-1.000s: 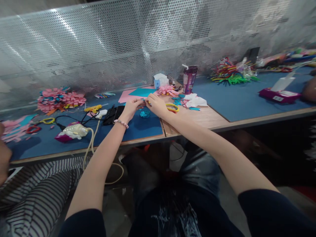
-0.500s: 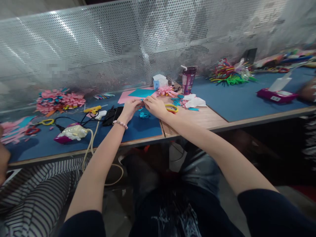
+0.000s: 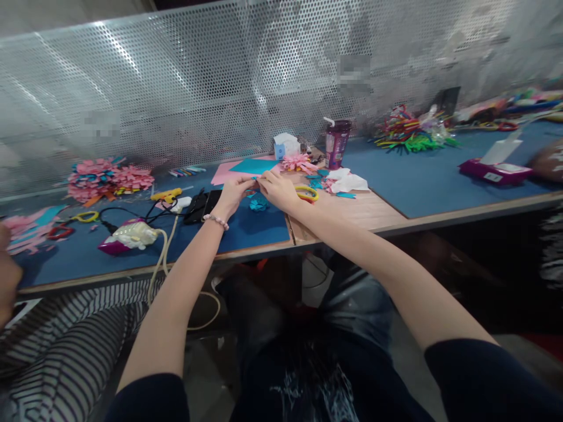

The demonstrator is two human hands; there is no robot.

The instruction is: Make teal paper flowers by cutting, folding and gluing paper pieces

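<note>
My left hand (image 3: pixel 235 193) and my right hand (image 3: pixel 277 190) meet above the blue mat, fingertips pinched together on a small piece of blue paper (image 3: pixel 254 179). Most of that piece is hidden by my fingers. Just below them a fringed blue paper flower (image 3: pixel 258 204) lies on the mat, apart from my hands. Behind my fingers are a blue paper sheet (image 3: pixel 253 166) and a pink paper sheet (image 3: pixel 222 173). Yellow-handled scissors (image 3: pixel 307 193) lie beside my right wrist, partly covered by it.
A purple cup with a straw (image 3: pixel 337 145) stands behind crumpled white tissue (image 3: pixel 349 180). To the left lie a black phone (image 3: pixel 212 201), a yellow glue gun (image 3: pixel 166 194), a power strip (image 3: pixel 129 236) with cords and piled pink flowers (image 3: pixel 108 179). Another person's hand (image 3: pixel 9 275) is at far left.
My hands keep almost the same pose, pinched on the blue paper. The whole view shifts very slightly. At the left edge, the other person's hand has moved up a little.
</note>
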